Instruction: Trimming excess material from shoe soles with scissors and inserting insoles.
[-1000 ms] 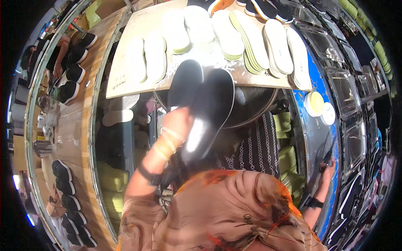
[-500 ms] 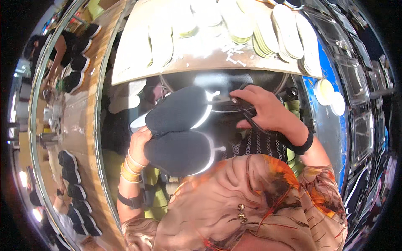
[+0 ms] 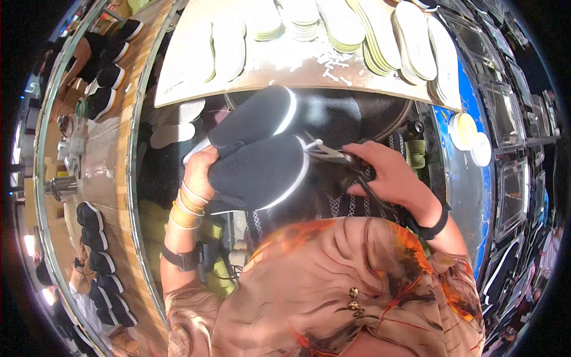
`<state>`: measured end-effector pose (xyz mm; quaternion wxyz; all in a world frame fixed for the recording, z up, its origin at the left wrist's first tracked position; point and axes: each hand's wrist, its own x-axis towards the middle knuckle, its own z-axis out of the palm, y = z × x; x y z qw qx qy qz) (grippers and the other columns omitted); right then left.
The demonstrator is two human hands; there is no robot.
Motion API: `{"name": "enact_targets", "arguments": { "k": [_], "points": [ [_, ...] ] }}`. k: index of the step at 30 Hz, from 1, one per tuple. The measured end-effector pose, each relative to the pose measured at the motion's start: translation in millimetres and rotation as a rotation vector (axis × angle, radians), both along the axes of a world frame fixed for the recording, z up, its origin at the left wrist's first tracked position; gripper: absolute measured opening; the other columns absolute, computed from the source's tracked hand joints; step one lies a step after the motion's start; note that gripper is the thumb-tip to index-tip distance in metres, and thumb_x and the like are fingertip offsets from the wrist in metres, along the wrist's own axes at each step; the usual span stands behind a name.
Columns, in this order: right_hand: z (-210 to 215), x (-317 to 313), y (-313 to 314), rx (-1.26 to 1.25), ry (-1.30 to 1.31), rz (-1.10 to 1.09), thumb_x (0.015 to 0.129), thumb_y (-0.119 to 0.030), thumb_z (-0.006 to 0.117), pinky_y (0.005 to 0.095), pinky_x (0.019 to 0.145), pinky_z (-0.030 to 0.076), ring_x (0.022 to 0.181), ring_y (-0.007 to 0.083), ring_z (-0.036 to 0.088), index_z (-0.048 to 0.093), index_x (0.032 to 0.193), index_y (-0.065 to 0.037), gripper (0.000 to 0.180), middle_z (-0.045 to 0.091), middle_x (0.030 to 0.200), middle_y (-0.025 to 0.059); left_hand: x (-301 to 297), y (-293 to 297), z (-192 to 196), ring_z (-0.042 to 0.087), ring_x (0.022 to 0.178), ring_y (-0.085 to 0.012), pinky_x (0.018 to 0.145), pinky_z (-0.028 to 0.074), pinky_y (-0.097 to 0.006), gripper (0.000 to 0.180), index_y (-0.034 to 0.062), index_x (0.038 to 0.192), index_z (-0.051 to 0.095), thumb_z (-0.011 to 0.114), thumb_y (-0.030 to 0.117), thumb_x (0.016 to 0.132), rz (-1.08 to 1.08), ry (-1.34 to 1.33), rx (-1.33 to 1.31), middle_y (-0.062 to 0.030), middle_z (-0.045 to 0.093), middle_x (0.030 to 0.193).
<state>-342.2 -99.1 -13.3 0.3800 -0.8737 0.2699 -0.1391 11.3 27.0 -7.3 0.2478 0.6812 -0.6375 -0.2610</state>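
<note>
My left hand (image 3: 204, 166) grips a pair of black shoes (image 3: 257, 172) with white sole edges by their heel ends, side by side, toes pointing right. A short white tab (image 3: 313, 144) sticks out from the toe of the nearer shoe; none shows on the farther one. In my right hand (image 3: 383, 172) is a pair of scissors (image 3: 328, 153), fingers in the dark handles. The blades are parted and reach left to the white tab.
Ahead stands a pale board (image 3: 262, 89) bearing stacks of insoles (image 3: 379, 44) and scattered white bits (image 3: 333, 62). Along the left runs a wooden bench (image 3: 113, 184) behind a metal rail, with rows of black shoes (image 3: 95, 232). Round pale lids (image 3: 462, 131) lie on a blue surface at right.
Both shoes have moved away from me. The farther shoe's white tab is gone from its toe. My right hand has come slightly nearer me, bringing the scissor blades to the nearer shoe's tab.
</note>
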Motion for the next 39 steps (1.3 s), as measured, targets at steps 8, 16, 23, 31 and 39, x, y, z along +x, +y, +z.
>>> {"name": "enact_targets", "arguments": {
  "k": [8, 16, 23, 31, 39],
  "points": [
    [-5.2, 13.4, -7.3, 0.041, 0.100, -0.065, 0.071, -0.038, 0.074, 0.0401, 0.072, 0.049, 0.081, 0.0343, 0.061, 0.055, 0.116, -0.010, 0.056, 0.061, 0.085, 0.0154, -2.3, -2.6, -15.5, 0.060, 0.092, -0.0153, 0.083, 0.049, -0.029, 0.028, 0.0005, 0.112, 0.061, 0.057, 0.005, 0.084, 0.357, 1.095, 0.164, -0.0022, 0.064, 0.102],
    [2.4, 59.6, -6.2, -0.220, 0.049, 0.024, 0.069, -0.038, 0.073, 0.0420, 0.072, 0.048, 0.088, 0.0331, 0.057, 0.053, 0.116, -0.012, 0.058, 0.056, 0.091, 0.0122, -15.7, -4.0, -45.8, 0.059, 0.096, -0.0178, 0.085, 0.049, -0.030, 0.029, -0.0025, 0.112, 0.057, 0.057, 0.010, 0.086, 0.299, 1.310, -0.278, -0.0084, 0.063, 0.106],
    [-14.2, 78.7, 1.8, -0.332, 0.093, 0.013, 0.070, -0.038, 0.073, 0.0392, 0.059, 0.049, 0.073, 0.0306, 0.060, 0.054, 0.114, -0.013, 0.054, 0.057, 0.083, 0.0095, -22.0, -19.8, -60.6, 0.060, 0.092, -0.0210, 0.082, 0.049, -0.031, 0.026, -0.0022, 0.107, 0.059, 0.057, 0.009, 0.083, 0.563, 1.064, -0.315, -0.0115, 0.063, 0.102],
    [11.7, 76.1, 16.3, -0.371, -0.062, 0.165, 0.065, -0.034, 0.078, 0.0381, 0.057, 0.048, 0.069, 0.0304, 0.060, 0.057, 0.114, -0.012, 0.058, 0.058, 0.085, 0.0101, -18.4, -22.6, -68.9, 0.061, 0.089, -0.0246, 0.079, 0.049, -0.033, 0.024, -0.0019, 0.101, 0.060, 0.057, 0.008, 0.080, 0.670, 0.839, -0.310, -0.0152, 0.063, 0.097],
    [21.7, 100.3, 33.7, -0.437, 0.186, 0.191, 0.071, -0.033, 0.072, 0.0412, 0.057, 0.049, 0.068, 0.0317, 0.060, 0.054, 0.115, -0.014, 0.051, 0.057, 0.081, 0.0109, -28.8, -17.6, -60.6, 0.062, 0.085, -0.0282, 0.075, 0.049, -0.035, 0.021, -0.0016, 0.096, 0.062, 0.056, 0.007, 0.077, 0.703, 0.605, -0.389, -0.0188, 0.063, 0.092]
  ]
}}
